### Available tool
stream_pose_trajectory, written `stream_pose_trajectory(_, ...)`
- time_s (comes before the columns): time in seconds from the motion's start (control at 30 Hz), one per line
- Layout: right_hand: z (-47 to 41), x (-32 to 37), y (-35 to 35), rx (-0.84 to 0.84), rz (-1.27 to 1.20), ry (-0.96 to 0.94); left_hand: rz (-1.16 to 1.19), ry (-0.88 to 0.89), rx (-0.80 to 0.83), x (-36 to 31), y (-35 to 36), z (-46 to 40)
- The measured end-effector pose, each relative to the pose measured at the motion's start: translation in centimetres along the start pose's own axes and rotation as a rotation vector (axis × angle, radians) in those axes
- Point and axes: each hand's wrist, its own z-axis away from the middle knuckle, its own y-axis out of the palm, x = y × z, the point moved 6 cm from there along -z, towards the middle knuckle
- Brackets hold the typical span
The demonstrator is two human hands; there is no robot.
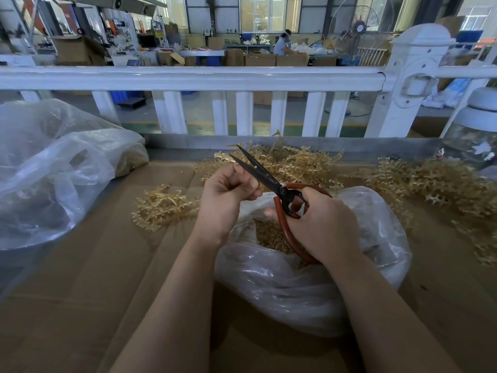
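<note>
The table (88, 278) shows bare cardboard at near left, between the large plastic bag (53, 170) and the open bag (295, 286) in the middle. Loose golden plastic pieces (430, 184) crowd the far and right side; a white railing (188, 78) bars the far edge.

head cam | faces forward-down | near cardboard worktop (80, 278) (wide-angle)

Soft daylight from far windows (269, 13); sharp centre; bowed wide-angle edges
</note>
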Motion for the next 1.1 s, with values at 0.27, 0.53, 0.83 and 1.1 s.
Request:
stream_pose_trajectory(0.27,0.0,0.3,-0.3,-0.052,-0.031,-0.039,0.013,-0.004,0.004,0.2,-0.1,-0.1)
stream_pose_trajectory(0.53,0.1,0.0,0.1,-0.032,-0.201,0.019,0.177,-0.161,-0.035,1.2,0.1,-0.2)
stream_pose_trajectory(0.83,-0.6,-0.9,1.5,0.107,-0.729,0.263,-0.009,-0.269,0.040,1.9,1.8,0.4)
stream_pose_trajectory(1.1,-0.3,-0.7,1.1,0.142,-0.933,0.342,0.035,-0.303,0.104,1.8,2.2,0.7)
